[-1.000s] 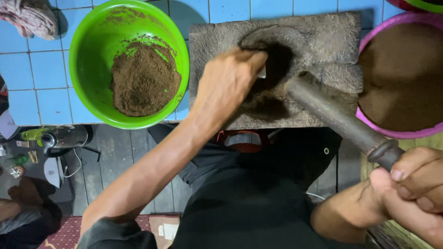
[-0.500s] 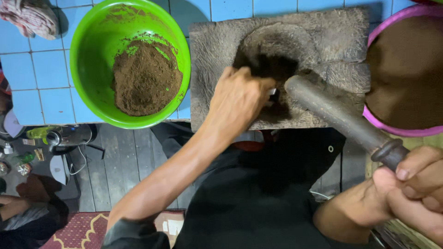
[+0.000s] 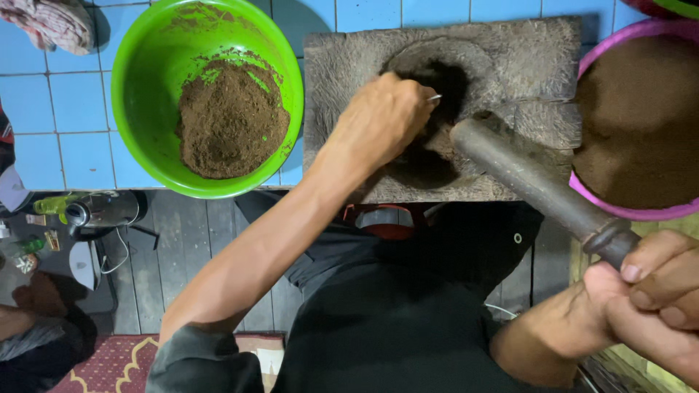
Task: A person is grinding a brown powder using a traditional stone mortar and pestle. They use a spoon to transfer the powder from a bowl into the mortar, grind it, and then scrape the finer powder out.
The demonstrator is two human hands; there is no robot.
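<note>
The stone mortar sits at the near edge of the tiled counter, flanked closely by one green bowl and one pink bowl, leaving little room. The left hand curls narrow in the hollow, holding a thin metal piece. One pestle, gripped by the right hand, lies diagonally, head toward the hollow.

Left hand fingers inside stone mortar hollow; dark ground powder just beyond fingertips. Heavy pestle slants just right of fingers, blocking that side. Pink basin further right, against mortar edge. Green bowl left of fingers, just beside mortar. Bare mortar rim ahead of fingertips, then blue tiles. Right hand grips pestle end, well apart.
</note>
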